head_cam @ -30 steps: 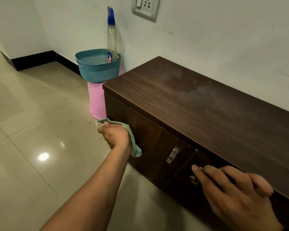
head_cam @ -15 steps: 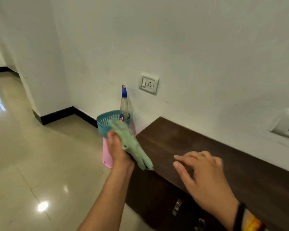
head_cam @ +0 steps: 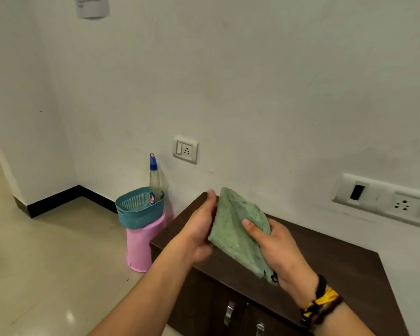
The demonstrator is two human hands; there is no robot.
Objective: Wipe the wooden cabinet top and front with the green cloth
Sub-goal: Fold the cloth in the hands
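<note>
- At 6 o'clock, nearest me, two metal handles [head_cam: 229, 312] sit on the front of the wooden cabinet [head_cam: 344, 275].
- Just above them my right hand [head_cam: 280, 253] grips the green cloth [head_cam: 238, 229], thumb curled over its face, a woven wristband [head_cam: 321, 303] at the wrist.
- My left hand [head_cam: 199, 229] holds the cloth's 9 o'clock edge with fingers almost straight; the cloth hangs in the air above the cabinet top, touching no wood.
- I judge I am refolding it, and a loose pinch could let it slip to the floor [head_cam: 46, 251].
- A bunched fold would wipe unevenly and leave streaks.
- Farther off at 10 o'clock, a teal basket [head_cam: 137, 212] holding a spray bottle [head_cam: 154, 180] stands on a pink stool [head_cam: 143, 246] just beside the cabinet's end; a wide sweep could knock it.
- Beyond, a wall socket [head_cam: 185, 149].
</note>
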